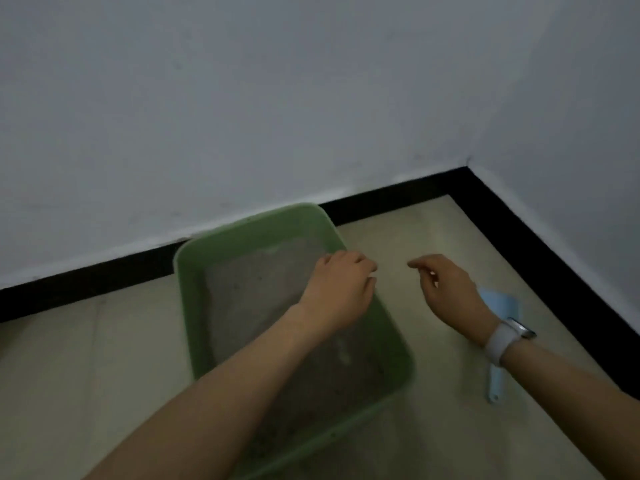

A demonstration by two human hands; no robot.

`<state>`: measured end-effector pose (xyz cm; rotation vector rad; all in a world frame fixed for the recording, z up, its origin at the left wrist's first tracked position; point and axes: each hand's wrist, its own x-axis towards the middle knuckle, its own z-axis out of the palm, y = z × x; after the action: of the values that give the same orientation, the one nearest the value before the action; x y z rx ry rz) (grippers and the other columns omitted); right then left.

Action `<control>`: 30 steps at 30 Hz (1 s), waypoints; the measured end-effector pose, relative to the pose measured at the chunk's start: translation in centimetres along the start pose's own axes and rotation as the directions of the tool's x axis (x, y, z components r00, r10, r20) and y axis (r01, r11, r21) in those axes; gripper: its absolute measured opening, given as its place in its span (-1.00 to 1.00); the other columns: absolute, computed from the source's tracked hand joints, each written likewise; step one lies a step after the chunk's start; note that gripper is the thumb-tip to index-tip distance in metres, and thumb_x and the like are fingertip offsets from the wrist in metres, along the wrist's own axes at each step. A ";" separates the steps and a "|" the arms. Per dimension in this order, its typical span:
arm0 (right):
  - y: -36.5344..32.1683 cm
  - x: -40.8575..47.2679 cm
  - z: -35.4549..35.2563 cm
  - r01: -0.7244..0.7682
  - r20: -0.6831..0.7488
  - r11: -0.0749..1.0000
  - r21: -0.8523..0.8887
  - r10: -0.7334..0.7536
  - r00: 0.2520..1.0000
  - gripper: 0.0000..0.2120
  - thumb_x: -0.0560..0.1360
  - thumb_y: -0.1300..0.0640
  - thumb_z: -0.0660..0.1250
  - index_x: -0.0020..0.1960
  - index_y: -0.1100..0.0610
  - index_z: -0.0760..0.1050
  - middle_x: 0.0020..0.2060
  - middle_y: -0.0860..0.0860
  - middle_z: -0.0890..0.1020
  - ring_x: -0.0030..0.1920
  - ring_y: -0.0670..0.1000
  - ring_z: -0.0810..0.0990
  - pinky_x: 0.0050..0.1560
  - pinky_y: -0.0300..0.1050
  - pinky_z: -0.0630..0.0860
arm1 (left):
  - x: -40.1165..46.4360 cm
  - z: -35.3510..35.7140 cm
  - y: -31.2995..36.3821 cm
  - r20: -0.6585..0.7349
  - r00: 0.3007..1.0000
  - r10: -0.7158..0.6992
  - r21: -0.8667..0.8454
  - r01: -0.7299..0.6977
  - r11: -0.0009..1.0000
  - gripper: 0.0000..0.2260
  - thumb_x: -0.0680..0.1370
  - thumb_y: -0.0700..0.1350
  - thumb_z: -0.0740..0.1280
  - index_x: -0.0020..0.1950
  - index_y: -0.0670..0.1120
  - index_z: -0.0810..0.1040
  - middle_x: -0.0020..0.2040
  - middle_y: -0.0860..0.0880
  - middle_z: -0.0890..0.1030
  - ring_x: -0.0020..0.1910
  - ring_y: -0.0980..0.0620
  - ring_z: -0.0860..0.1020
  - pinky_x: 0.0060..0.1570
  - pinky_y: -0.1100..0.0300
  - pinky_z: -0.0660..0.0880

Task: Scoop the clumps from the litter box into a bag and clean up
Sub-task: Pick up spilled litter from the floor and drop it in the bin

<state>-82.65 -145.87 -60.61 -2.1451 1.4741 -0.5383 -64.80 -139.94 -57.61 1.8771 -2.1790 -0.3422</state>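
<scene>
Dim, blurry view. Plain matte white walls (pixel 242 98) meet in a corner at upper right, edged by a glossy black baseboard (pixel 398 195). Floor (pixel 86 375) is smooth pale beige tile, faint seams showing. On the floor, its far end up against the baseboard, sits the litter box (pixel 187 289): a green plastic rectangular tray with rounded corners and a rolled rim, set at an angle to the wall, filled with grey grainy litter (pixel 249 289), uneven surface, a few dark specks; individual clumps too blurred to tell. Two bare forearms reach in from the bottom edge. Left hand (pixel 337 289) hangs over the box's right rim, fingers curled loosely downward, grip empty. Right hand (pixel 446 289) is over bare floor just right of the box, fingers drooping and relaxed, grip released, nothing in it. White smooth band with a watch (pixel 505 337) on the right wrist. Under that wrist, flat on the floor, lies a light blue plastic scoop (pixel 498 375), wide blade toward the wall, narrow handle with a small hole toward the camera, partly hidden by the wrist.
</scene>
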 end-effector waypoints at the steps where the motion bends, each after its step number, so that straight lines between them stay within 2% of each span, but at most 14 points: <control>1: 2.7 -0.9 0.1 -0.080 -0.007 0.996 0.029 0.080 0.997 -0.77 0.51 0.39 0.18 0.08 0.30 0.55 0.04 0.20 0.58 0.07 0.17 0.55 0.10 -0.17 0.37 | 0.7 2.3 1.8 0.039 0.999 0.017 -0.027 -0.016 0.999 -0.71 0.59 -0.10 0.14 0.27 -0.09 0.48 0.25 -0.07 0.49 0.25 -0.08 0.40 0.22 0.11 0.25; 3: 7.2 -2.7 0.6 -0.197 0.014 0.979 0.052 0.197 0.980 -0.76 0.50 0.39 0.17 0.09 0.30 0.54 0.06 0.20 0.58 0.08 0.17 0.55 0.14 -0.12 0.38 | 1.5 6.1 5.1 0.109 0.991 0.076 -0.044 -0.072 0.996 -0.72 0.55 -0.12 0.14 0.15 -0.13 0.57 0.11 -0.10 0.57 0.13 -0.12 0.49 0.15 0.08 0.36; 6: 11.6 -5.4 2.1 -0.273 0.088 0.958 0.088 0.266 0.960 -0.75 0.51 0.38 0.16 0.13 0.30 0.51 0.07 0.20 0.57 0.09 0.17 0.55 0.16 -0.06 0.41 | 2.3 11.1 8.0 0.172 0.981 0.089 -0.008 -0.089 0.996 -0.66 0.43 -0.06 0.09 -0.15 -0.09 0.65 -0.22 -0.05 0.62 -0.17 -0.10 0.59 -0.19 0.17 0.52; 7: 12.4 -6.1 2.7 -0.288 0.126 0.953 0.092 0.276 0.953 -0.74 0.52 0.37 0.15 0.15 0.29 0.50 0.09 0.19 0.56 0.11 0.16 0.55 0.17 -0.09 0.40 | 2.4 12.2 8.5 0.208 0.975 0.079 0.017 -0.085 0.996 -0.67 0.43 -0.06 0.08 -0.15 -0.09 0.64 -0.23 -0.06 0.62 -0.18 -0.10 0.59 -0.20 0.17 0.51; 9: 13.5 -7.2 3.6 -0.291 0.188 0.953 0.080 0.272 0.944 -0.72 0.53 0.36 0.14 0.19 0.28 0.48 0.12 0.18 0.55 0.15 0.13 0.52 0.18 -0.19 0.34 | 2.4 13.1 9.4 0.380 0.925 0.006 0.143 -0.065 0.988 -0.73 0.52 -0.09 0.13 0.04 -0.12 0.58 -0.03 -0.12 0.59 0.03 -0.15 0.53 -0.02 0.10 0.43; 10: 13.7 -7.6 4.0 -0.281 0.210 0.957 0.070 0.262 0.942 -0.71 0.53 0.36 0.14 0.20 0.29 0.47 0.14 0.19 0.54 0.17 0.13 0.50 0.19 -0.22 0.30 | 2.5 13.2 9.5 0.423 0.906 -0.018 0.236 -0.090 0.968 -0.76 0.54 -0.10 0.16 0.12 -0.13 0.52 0.07 -0.14 0.55 0.12 -0.16 0.47 0.07 0.08 0.35; 13: 13.8 -8.1 5.3 -0.237 0.276 0.971 0.025 0.221 0.935 -0.67 0.52 0.34 0.12 0.26 0.28 0.42 0.19 0.19 0.49 0.22 0.16 0.44 0.25 -0.12 0.30 | 2.3 13.1 9.2 0.484 0.869 -0.104 0.428 -0.132 0.894 -0.77 0.55 -0.10 0.21 0.18 -0.14 0.46 0.15 -0.13 0.51 0.18 -0.14 0.42 0.12 0.09 0.29; 18: 13.4 -8.8 6.1 -0.152 0.307 0.988 0.002 0.144 0.941 -0.66 0.50 0.34 0.16 0.27 0.29 0.41 0.20 0.20 0.48 0.21 0.19 0.41 0.24 -0.05 0.33 | 1.2 12.8 8.7 0.460 0.881 -0.108 0.450 -0.127 0.884 -0.80 0.56 -0.11 0.21 0.15 -0.13 0.46 0.13 -0.11 0.52 0.16 -0.11 0.44 0.08 0.11 0.31; 24: 12.8 -9.6 7.3 -0.096 0.326 0.995 -0.024 0.099 0.940 -0.62 0.42 0.24 0.17 0.20 0.35 0.47 0.09 0.27 0.54 0.11 0.29 0.50 0.14 0.11 0.46 | -2.0 12.0 7.7 0.517 0.847 -0.122 0.424 -0.130 0.896 -0.86 0.53 -0.16 0.24 0.07 -0.13 0.49 0.05 -0.11 0.55 0.09 -0.10 0.47 0.00 0.15 0.33; 25: 12.8 -9.9 7.4 -0.091 0.327 0.995 -0.034 0.098 0.940 -0.61 0.42 0.24 0.17 0.20 0.36 0.46 0.09 0.27 0.54 0.11 0.29 0.50 0.14 0.13 0.47 | -2.6 11.9 7.6 0.504 0.858 -0.104 0.424 -0.140 0.895 -0.88 0.48 -0.13 0.32 -0.02 -0.13 0.53 -0.03 -0.11 0.58 0.01 -0.09 0.50 -0.06 0.17 0.35; 27: 12.8 -10.3 7.9 -0.080 0.321 0.994 -0.068 0.098 0.942 -0.59 0.42 0.23 0.18 0.23 0.36 0.44 0.13 0.29 0.52 0.14 0.30 0.49 0.17 0.15 0.46 | -3.6 11.7 7.5 0.499 0.863 -0.078 0.425 -0.165 0.890 -0.75 0.14 -0.06 0.56 -0.35 -0.09 0.55 -0.37 -0.06 0.57 -0.32 -0.04 0.54 -0.32 0.24 0.38; 28: 12.8 -10.5 8.1 -0.069 0.312 0.993 -0.091 0.094 0.945 -0.58 0.43 0.23 0.17 0.25 0.36 0.42 0.16 0.30 0.50 0.17 0.30 0.48 0.21 0.18 0.44 | -3.8 11.8 7.4 0.485 0.871 -0.072 0.412 -0.155 0.898 -0.68 -0.03 -0.06 0.60 -0.48 -0.07 0.50 -0.50 -0.03 0.51 -0.46 -0.01 0.50 -0.42 0.28 0.34; 30: 12.6 -10.3 8.4 -0.042 0.293 0.990 -0.137 0.081 0.953 -0.56 0.48 0.23 0.14 0.33 0.35 0.34 0.28 0.33 0.40 0.30 0.32 0.37 0.35 0.20 0.26 | -4.5 12.3 7.1 0.439 0.896 -0.067 0.413 -0.135 0.901 -0.63 -0.13 -0.07 0.61 -0.56 -0.05 0.45 -0.57 -0.01 0.45 -0.53 0.01 0.45 -0.48 0.29 0.31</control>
<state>-90.85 -138.67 -75.32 -2.1561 1.4319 -0.0907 -74.90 -134.21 -67.02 2.1500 -2.7849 -0.3220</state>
